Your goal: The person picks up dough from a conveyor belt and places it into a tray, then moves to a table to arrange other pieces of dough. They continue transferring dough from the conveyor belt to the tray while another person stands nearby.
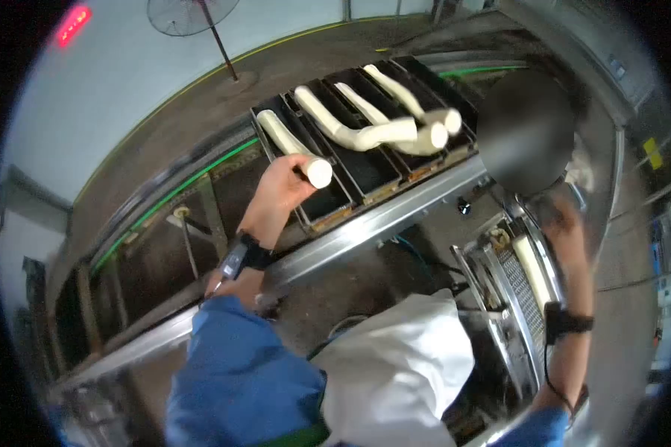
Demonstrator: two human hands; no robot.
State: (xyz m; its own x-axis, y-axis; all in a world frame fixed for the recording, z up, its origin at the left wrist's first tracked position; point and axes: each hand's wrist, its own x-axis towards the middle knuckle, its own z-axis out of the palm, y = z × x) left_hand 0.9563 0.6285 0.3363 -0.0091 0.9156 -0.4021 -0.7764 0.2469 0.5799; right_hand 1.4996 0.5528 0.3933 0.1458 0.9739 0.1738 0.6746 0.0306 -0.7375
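My left hand (279, 184) is closed around the near end of a long cream-coloured dough roll (282, 137). That roll lies along the leftmost compartment of a black set of tins (361, 173), its round end sticking out past my fingers. Several other rolls, among them a bent dough roll (350, 135), lie in or across the compartments to the right. My right hand (566, 232), smeared by motion, is over the machine at the right, beside a dough roll (531, 268) lying on its metal mesh belt (516, 281).
A steel rail (365, 231) runs diagonally between me and the tins. Behind them passes a conveyor with a green edge strip (194, 195). A blurred-out person's head (525, 130) is close at the right. A standing fan (190, 15) is by the far wall.
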